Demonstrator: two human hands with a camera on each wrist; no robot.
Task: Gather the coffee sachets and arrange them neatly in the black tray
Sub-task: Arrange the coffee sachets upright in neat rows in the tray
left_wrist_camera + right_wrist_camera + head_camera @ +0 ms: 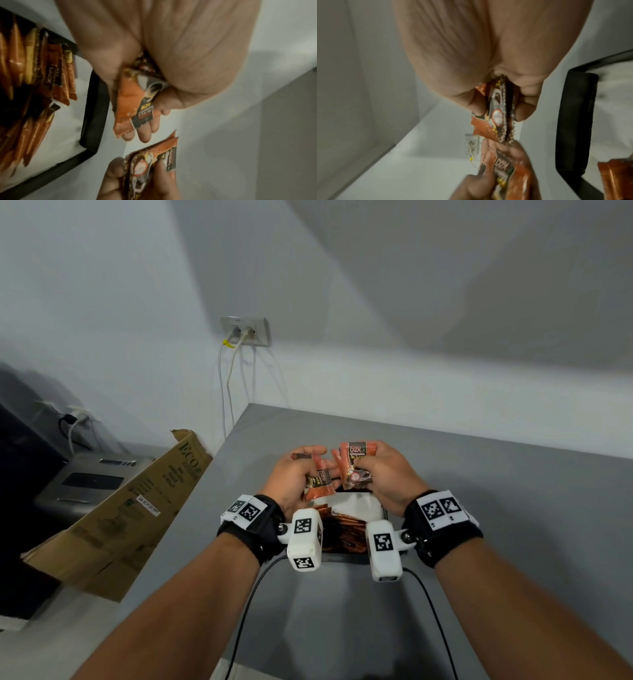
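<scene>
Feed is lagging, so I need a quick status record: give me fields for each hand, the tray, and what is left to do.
left hand: left hand grips a small bunch of coffee sachets, raised above the tray
right hand: right hand grips another bunch of sachets, also raised
black tray: black tray on the grey table, a row of sachets already lying in it, part of its white floor bare
remaining: both held bunches not yet placed in the tray

Both forearms are extended forward, with marker-tagged bands worn at the wrists. The left hand (294,474) is curled, something pinched between thumb and fingers. The right hand (383,474) is held close beside it, its fingers likewise clenched around something.
</scene>
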